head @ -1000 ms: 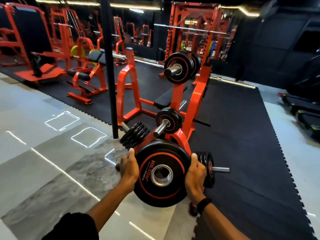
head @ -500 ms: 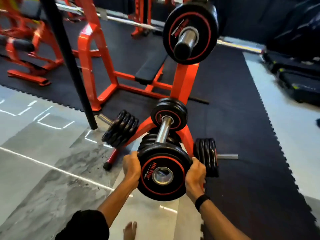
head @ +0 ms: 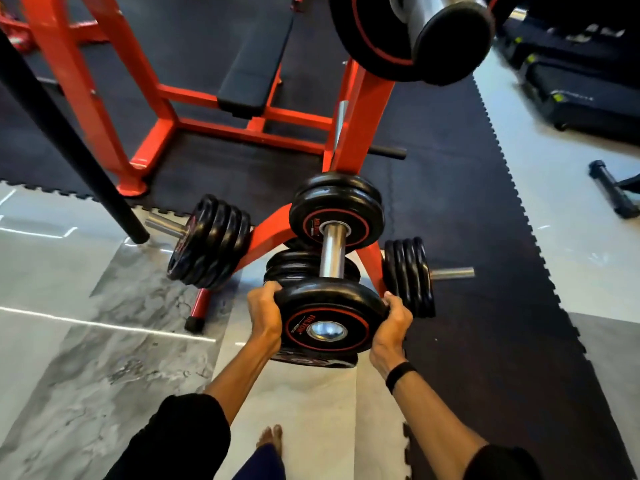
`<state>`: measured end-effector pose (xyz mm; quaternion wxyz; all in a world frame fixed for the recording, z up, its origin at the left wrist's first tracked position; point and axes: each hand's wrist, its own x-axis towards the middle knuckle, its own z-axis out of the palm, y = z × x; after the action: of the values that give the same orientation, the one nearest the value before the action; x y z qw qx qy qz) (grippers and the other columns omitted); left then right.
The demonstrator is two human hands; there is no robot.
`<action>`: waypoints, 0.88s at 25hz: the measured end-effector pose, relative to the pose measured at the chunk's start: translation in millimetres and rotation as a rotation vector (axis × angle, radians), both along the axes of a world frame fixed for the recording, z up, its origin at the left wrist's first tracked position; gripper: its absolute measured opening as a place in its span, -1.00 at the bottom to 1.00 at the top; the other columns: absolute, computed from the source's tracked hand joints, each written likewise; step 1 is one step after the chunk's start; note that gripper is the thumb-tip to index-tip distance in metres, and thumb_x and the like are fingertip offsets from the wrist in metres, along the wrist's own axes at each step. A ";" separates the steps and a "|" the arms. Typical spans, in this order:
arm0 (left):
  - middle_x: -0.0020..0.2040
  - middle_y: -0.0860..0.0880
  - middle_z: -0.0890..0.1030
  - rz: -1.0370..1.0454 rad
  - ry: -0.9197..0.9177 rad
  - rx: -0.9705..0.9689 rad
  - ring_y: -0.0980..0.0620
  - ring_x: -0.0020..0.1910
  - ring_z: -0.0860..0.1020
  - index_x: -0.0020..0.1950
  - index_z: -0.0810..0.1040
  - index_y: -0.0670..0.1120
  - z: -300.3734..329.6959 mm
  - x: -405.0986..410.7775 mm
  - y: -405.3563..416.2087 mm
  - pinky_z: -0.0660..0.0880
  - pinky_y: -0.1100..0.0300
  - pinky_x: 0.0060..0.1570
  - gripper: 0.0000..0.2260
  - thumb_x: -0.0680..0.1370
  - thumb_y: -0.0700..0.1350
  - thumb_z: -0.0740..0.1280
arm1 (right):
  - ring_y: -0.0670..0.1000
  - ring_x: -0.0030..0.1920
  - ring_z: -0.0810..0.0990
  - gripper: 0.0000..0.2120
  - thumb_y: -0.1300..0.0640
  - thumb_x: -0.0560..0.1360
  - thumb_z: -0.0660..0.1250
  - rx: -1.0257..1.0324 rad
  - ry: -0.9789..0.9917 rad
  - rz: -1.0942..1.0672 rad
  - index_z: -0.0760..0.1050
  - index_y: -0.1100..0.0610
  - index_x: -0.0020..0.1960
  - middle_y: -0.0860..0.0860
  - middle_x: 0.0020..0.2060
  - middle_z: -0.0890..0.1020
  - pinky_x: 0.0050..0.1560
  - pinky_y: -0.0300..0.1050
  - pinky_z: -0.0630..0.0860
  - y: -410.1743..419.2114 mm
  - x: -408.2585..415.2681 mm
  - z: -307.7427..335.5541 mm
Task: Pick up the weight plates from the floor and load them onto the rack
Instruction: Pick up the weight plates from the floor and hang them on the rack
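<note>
Two hands clasp one black plate (head: 327, 318) by its rim: the left hand (head: 264, 315) curls round its left edge, the right hand (head: 393, 322) round its right edge, fingers wrapped behind so the red-ringed face and steel bore look up at the camera. The plate is off the floor, low in front of the orange rack (head: 360, 123), with the end of a chrome peg (head: 332, 251) just above its top edge; whether the bore has reached a peg I cannot tell. More plates (head: 337, 211) sit further up that peg against the frame, and another stack (head: 298, 266) shows just behind the held plate. Part of a second plate (head: 311, 362) peeks out beneath it. Left of the frame a row of thin plates (head: 207, 242) hangs on a side peg, and a similar row (head: 408, 275) sits on the right peg, close to the right hand. A big plate (head: 374, 43) rides on the top peg. The right wrist wears a black band (head: 400, 372). A bare foot (head: 270, 436) stands on the grey tile (head: 104, 358), beside the black mat (head: 485, 306)
</note>
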<state>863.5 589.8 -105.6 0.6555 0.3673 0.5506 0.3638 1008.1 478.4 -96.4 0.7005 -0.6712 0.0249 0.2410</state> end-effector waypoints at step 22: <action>-0.06 -0.15 0.60 -0.122 0.078 0.337 -0.14 -0.01 0.54 -0.09 0.57 -0.12 -31.3 52.4 73.3 0.41 -0.11 0.10 -0.58 0.42 0.14 0.07 | 0.12 -0.14 0.56 -0.51 -0.18 0.47 0.09 -0.103 -0.329 0.056 0.54 0.22 -0.14 0.15 -0.19 0.60 -0.04 0.05 0.46 60.1 53.4 -22.3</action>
<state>915.9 663.1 -136.9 0.5835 0.5184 0.4837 0.3959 1061.4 538.5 -118.7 0.6530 -0.7369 -0.0965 0.1456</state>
